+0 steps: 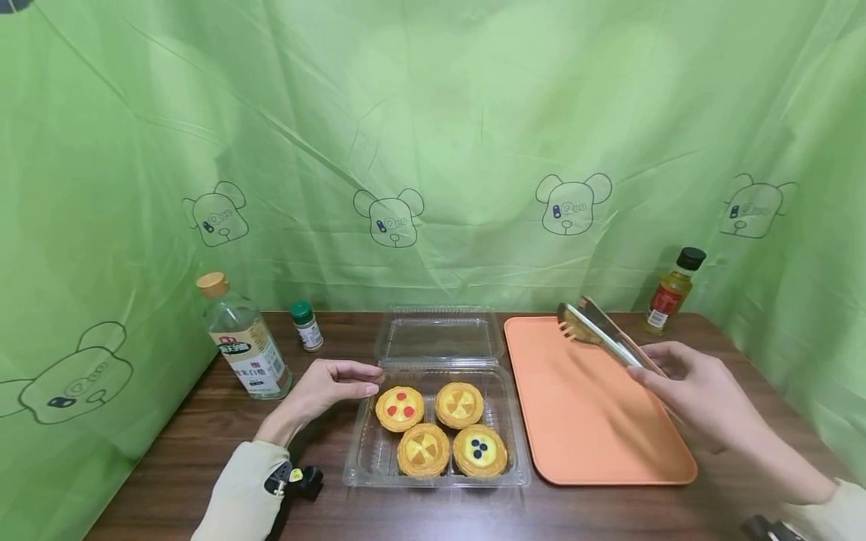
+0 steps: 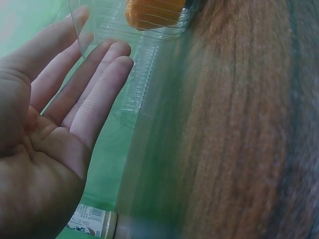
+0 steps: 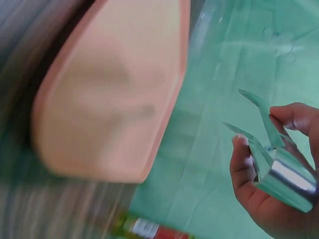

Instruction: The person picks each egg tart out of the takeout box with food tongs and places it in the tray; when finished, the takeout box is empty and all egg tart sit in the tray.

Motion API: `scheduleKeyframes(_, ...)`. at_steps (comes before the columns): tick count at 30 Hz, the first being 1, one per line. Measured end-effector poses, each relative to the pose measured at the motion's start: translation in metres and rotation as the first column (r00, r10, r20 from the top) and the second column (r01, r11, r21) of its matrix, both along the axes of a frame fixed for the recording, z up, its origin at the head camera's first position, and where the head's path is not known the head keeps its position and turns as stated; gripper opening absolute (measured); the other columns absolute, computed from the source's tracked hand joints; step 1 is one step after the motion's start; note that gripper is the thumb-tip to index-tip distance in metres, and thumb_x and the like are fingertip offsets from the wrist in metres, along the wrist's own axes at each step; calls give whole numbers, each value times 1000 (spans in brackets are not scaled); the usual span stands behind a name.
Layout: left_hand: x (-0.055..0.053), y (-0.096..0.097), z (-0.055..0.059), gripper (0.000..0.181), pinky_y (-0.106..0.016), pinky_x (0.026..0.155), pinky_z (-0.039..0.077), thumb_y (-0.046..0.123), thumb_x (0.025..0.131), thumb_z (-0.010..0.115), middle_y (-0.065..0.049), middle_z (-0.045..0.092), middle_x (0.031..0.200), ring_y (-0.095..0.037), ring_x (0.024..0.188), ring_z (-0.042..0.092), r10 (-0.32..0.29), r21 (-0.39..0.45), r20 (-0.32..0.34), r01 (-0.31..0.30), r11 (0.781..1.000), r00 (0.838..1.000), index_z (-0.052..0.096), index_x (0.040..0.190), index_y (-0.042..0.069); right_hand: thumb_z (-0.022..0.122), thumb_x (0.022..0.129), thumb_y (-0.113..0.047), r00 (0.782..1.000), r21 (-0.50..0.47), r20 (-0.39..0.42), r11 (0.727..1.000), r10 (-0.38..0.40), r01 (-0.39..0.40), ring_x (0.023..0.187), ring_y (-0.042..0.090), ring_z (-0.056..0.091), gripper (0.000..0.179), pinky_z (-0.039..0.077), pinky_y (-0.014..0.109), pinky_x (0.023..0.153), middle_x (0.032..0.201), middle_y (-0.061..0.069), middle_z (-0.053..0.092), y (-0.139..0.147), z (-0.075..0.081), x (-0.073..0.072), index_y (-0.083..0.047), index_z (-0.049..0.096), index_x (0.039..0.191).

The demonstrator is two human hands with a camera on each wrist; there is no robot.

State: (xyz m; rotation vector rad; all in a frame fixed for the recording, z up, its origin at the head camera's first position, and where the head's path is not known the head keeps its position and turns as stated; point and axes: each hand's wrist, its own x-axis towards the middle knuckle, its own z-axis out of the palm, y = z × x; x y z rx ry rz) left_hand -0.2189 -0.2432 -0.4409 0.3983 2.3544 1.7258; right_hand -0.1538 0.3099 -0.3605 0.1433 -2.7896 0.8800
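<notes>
One hand, the right [image 1: 697, 391], pinches a pair of tongs [image 1: 604, 333] between thumb and fingers; the tongs' ends are apart, above the far part of an orange tray [image 1: 602, 424]. The left hand [image 1: 326, 388] has its fingers nearly straight, tips at the far left corner of a clear plastic box [image 1: 436, 482]; whether they press its rim, I cannot tell. Four round tarts [image 1: 422, 451] lie in the box, left of the tray: one with red dots, one with dark blue dots, two with orange wedges. The box's lid [image 1: 438, 336] is folded back. Farther out on the wooden table [image 1: 325, 518] stand a large bottle [image 1: 246, 349] and a green-capped shaker [image 1: 307, 330] at left, a black-capped bottle [image 1: 668, 293] at right. A green curtain [image 1: 440, 113] surrounds everything.
</notes>
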Motion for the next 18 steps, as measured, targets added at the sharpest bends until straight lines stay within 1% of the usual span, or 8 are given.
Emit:
scheduleKeyframes(3,0,0,-1,39,-30,89,59,20,90,88,-10,78,120,-21,109,73,6,-16,-5,-6,1000,1000,78,125,5,80,97,-37,999,-23,10,998,53,-52,89,24,70,47,53,40,74,102,11,77,-19,4,0,-4,71,129)
scheduleKeyframes(5,0,0,-1,39,-31,90,59,21,90,88,-10,78,120,-22,110,73,6,-21,-9,-6,1000,1000,78,125,5,81,97,-35,996,-47,16,995,84,-83,90,22,71,43,54,36,76,101,7,77,-33,6,0,-5,72,126)
scheduleKeyframes(9,0,0,-1,39,-30,89,59,21,90,88,-10,78,120,-22,110,73,9,-19,-12,-9,1000,1000,78,125,5,82,96,-32,987,-102,27,982,161,-157,87,15,70,34,55,28,72,98,-1,76,-60,7,0,-8,75,120)
scheduleKeyframes(12,1,1,-1,39,-31,89,60,20,91,88,-10,78,120,-22,109,74,7,-18,-11,-7,1000,1000,78,125,5,82,96,-30,974,-146,53,967,220,-210,84,13,68,32,54,28,70,95,-4,74,-77,5,2,-9,75,118)
scheduleKeyframes(18,0,0,0,39,-31,89,60,18,91,88,-11,77,120,-22,107,75,6,-8,-4,-6,1000,1000,78,125,3,82,96,-30,945,-214,118,937,305,-276,82,13,68,31,55,28,70,92,-5,73,-104,6,5,-8,75,116)
